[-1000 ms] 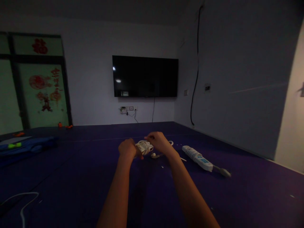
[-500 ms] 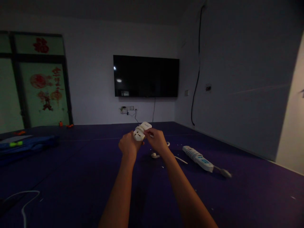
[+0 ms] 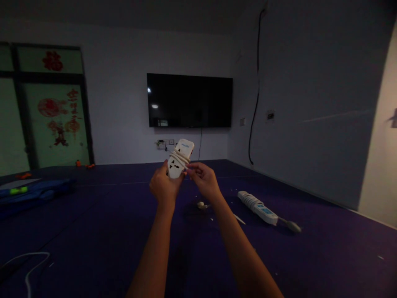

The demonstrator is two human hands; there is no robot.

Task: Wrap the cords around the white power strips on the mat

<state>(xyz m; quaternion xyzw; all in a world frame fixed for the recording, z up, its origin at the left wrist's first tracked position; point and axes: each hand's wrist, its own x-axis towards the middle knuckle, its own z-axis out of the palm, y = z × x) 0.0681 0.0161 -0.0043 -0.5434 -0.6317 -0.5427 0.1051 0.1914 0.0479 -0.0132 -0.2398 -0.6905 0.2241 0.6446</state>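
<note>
My left hand (image 3: 165, 184) grips the lower end of a white power strip (image 3: 185, 147), which is raised with its sockets facing me. A white cord (image 3: 180, 156) is wound around the strip's middle. At its right edge my right hand (image 3: 203, 176) pinches the cord between thumb and fingers. A white plug (image 3: 201, 205) lies on the purple surface below, and part of its cord is hidden behind my right forearm. To the right rests a second white power strip (image 3: 263, 212), its cord wrapped about one end.
The purple surface (image 3: 108, 231) stretches to the walls. Blue cloth (image 3: 46, 190) lies at the left, and a white cable (image 3: 34, 265) curves at lower left. Orange pieces (image 3: 89, 166) sit near the door. A television (image 3: 189, 101) hangs on the far wall; a black cable (image 3: 256, 107) dangles at right.
Both hands have tilted the power strip more upright and raised its top, so its socket face shows more. My right hand has stayed at the strip's right edge with the cord.
</note>
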